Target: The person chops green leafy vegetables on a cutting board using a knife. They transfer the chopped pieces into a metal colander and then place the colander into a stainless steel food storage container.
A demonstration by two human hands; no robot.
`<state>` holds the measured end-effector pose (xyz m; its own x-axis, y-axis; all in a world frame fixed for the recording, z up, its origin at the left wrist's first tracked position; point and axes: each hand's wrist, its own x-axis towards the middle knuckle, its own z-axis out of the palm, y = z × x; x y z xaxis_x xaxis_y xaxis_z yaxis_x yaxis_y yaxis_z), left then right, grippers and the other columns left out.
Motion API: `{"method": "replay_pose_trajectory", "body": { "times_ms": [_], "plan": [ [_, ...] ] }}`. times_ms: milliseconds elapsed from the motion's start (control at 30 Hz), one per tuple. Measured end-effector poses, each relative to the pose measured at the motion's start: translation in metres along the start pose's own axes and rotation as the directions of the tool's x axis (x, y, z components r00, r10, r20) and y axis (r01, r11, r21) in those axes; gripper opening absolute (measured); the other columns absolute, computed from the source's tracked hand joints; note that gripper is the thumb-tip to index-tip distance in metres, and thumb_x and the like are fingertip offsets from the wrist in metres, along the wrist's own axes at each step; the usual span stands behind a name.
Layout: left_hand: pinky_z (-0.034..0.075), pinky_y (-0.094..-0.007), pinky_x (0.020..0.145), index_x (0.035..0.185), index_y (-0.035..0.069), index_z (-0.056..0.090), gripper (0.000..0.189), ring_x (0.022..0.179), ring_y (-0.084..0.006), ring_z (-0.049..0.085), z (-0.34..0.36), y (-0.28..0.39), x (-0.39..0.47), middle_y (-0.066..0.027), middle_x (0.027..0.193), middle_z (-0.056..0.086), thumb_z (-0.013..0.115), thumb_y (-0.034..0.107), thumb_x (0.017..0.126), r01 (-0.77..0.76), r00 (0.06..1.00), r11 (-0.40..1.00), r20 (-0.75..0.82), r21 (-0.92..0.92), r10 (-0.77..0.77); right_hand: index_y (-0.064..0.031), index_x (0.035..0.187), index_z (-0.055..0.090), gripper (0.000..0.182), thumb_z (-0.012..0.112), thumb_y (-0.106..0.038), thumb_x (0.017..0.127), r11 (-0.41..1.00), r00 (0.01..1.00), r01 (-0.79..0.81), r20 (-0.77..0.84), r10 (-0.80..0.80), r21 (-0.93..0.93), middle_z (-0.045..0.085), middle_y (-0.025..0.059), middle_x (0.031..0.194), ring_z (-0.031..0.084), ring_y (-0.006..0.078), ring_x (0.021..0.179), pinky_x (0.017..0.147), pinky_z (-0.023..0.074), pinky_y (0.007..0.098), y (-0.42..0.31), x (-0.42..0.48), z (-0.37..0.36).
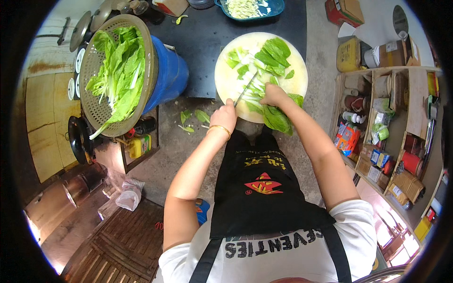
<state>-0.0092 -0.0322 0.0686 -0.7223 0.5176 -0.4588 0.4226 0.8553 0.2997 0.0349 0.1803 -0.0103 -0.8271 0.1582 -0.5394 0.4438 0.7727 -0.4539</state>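
Note:
A round pale cutting board (298,78) lies at the near end of the dark counter (201,42). My left hand (224,116) grips the handle of a kitchen knife (246,88), whose blade points up and right across the board. My right hand (275,94) holds a bunch of leafy greens (276,119) against the board, right beside the blade. The bunch's leaves hang over the board's near edge. Cut pale stems and leaf pieces (244,70) are spread around the blade, and larger green leaves (274,55) lie towards the back right.
On the left, a plastic colander (86,108) of leafy greens (122,70) sits tilted on a blue bucket (171,70). A blue tray (277,13) with shredded pale vegetable (242,7) stands farther back. Fallen leaves (185,116) lie on the floor. Loaded wooden shelves (417,102) line the right.

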Motion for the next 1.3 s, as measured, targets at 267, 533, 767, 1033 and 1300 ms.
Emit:
{"method": "replay_pose_trajectory", "body": {
  "times_ms": [267, 533, 767, 1033, 1300],
  "plan": [
    [0.05, -0.0497, 0.06, 0.095, 0.0, 0.044, 0.023, 0.067, -0.0416, 0.061, 0.054, -0.012, 0.03, -0.0245, 0.071, 0.061, 0.048, 0.021, 0.086, -0.033, 0.998, 0.999, -0.061, -0.006, 0.033, 0.0063, 0.095, 0.056, 0.049, 0.071, -0.022, 0.057, 0.999, 0.998, 0.01, -0.056, -0.008, 0.042, 0.062, 0.0247, 0.092, 0.061, 0.0351, 0.086, 0.077, 0.0504, 0.0388, 0.002, -0.003, 0.006],
    [0.047, -0.0504, 0.055, 0.092, 0.004, 0.045, 0.023, 0.062, -0.043, 0.058, 0.051, -0.027, 0.033, -0.024, 0.066, 0.059, 0.052, 0.025, 0.086, -0.118, 0.975, 0.984, -0.204, -0.135, 0.089, 0.0113, 0.096, 0.053, 0.056, 0.073, -0.022, 0.056, 0.986, 0.989, -0.057, -0.126, 0.077, 0.157, 0.06, 0.028, 0.089, 0.06, 0.035, 0.086, 0.075, 0.0497, 0.037, 0.01, -0.006, -0.01],
    [0.049, -0.0463, 0.052, 0.096, 0.003, 0.042, 0.026, 0.059, -0.0373, 0.06, 0.015, 0.007, -0.027, -0.0186, 0.063, 0.059, 0.053, 0.023, 0.085, -0.185, 0.948, 0.982, -0.272, -0.038, 0.168, 0.0125, 0.126, 0.031, 0.113, 0.081, -0.054, 0.049, 0.942, 0.947, -0.321, -0.042, 0.319, -0.094, 0.035, 0.0314, 0.127, 0.039, 0.0404, 0.118, 0.095, 0.0371, 0.0446, -0.009, -0.01, -0.02],
    [0.048, -0.0481, 0.05, 0.097, 0.003, 0.042, 0.023, 0.059, -0.0396, 0.059, 0.009, 0.012, -0.017, -0.021, 0.066, 0.06, 0.05, 0.022, 0.086, -0.164, 0.966, 0.986, -0.209, -0.036, 0.153, 0.0028, 0.116, 0.041, 0.075, 0.071, -0.045, 0.067, 0.975, 0.931, -0.218, -0.309, 0.195, -0.039, 0.047, 0.0179, 0.111, 0.046, 0.033, 0.106, 0.09, 0.0367, 0.0458, -0.007, -0.054, 0.0],
    [0.049, -0.0492, 0.058, 0.096, 0.003, 0.043, 0.02, 0.065, -0.0398, 0.061, 0.014, 0.029, -0.015, -0.0226, 0.068, 0.061, 0.048, 0.019, 0.086, -0.141, 0.99, 0.99, 0.012, 0.028, 0.141, 0.0074, 0.116, 0.038, 0.088, 0.072, -0.053, 0.062, 0.973, 0.89, -0.19, -0.442, 0.113, -0.134, 0.045, 0.0185, 0.109, 0.043, 0.0316, 0.104, 0.09, 0.0337, 0.0442, -0.007, -0.057, 0.024]
  ]
}}
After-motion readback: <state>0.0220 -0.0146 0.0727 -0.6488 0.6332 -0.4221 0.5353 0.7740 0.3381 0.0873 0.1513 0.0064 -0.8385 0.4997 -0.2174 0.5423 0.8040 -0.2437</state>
